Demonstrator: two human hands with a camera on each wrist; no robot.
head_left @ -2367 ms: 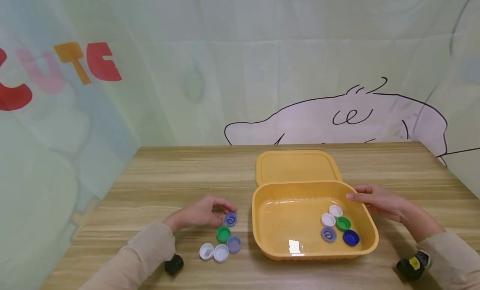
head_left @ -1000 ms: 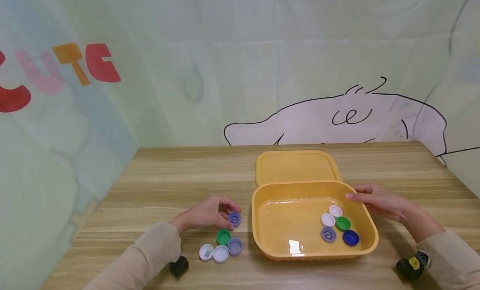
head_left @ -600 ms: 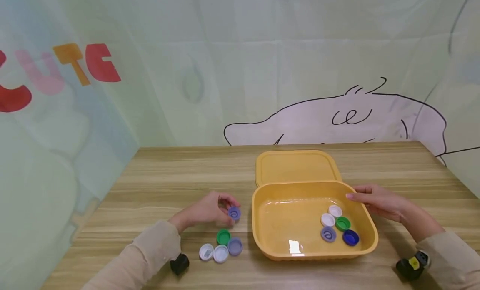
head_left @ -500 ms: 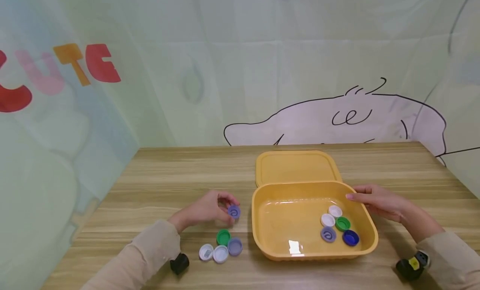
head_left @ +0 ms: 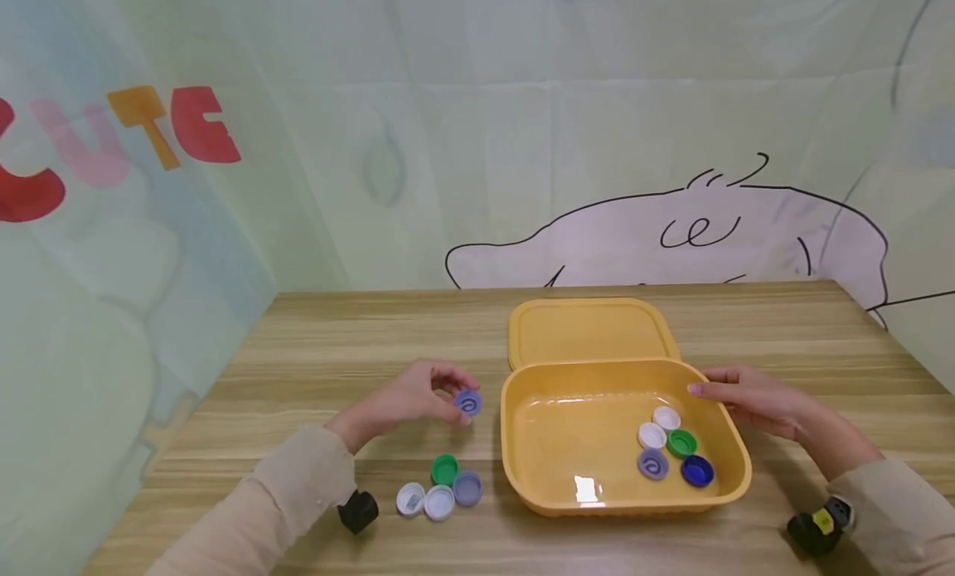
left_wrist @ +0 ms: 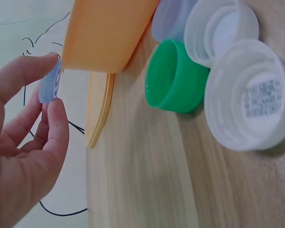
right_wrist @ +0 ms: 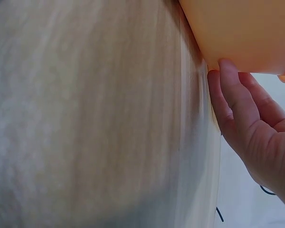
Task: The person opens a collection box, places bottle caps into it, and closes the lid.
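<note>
My left hand (head_left: pixel 414 398) pinches a light purple bottle cap (head_left: pixel 468 403) between thumb and fingers, raised above the table just left of the yellow container (head_left: pixel 578 447). The left wrist view shows this purple cap (left_wrist: pixel 50 84) edge-on, with a swirl mark on its face. My right hand (head_left: pixel 761 402) holds the container at its right back corner, thumb over the rim and fingers against the outer wall (right_wrist: pixel 242 42). Inside the container, toward its right, lie two white caps, a green cap (head_left: pixel 682 443), a swirl-marked purple cap (head_left: pixel 652 465) and a dark blue cap (head_left: pixel 697 471).
Left of the container, a green cap (head_left: pixel 444 470), a purple cap (head_left: pixel 467 488) and two white caps, one with a printed code (head_left: pixel 410 500), lie clustered on the wooden table (head_left: pixel 358 336). Behind the container lies a yellow lid (head_left: pixel 593 331), partly covered by it.
My left hand has picked the purple cap up from beside the green one and lifted it up and slightly to the right. The right hand and container have stayed in place.
</note>
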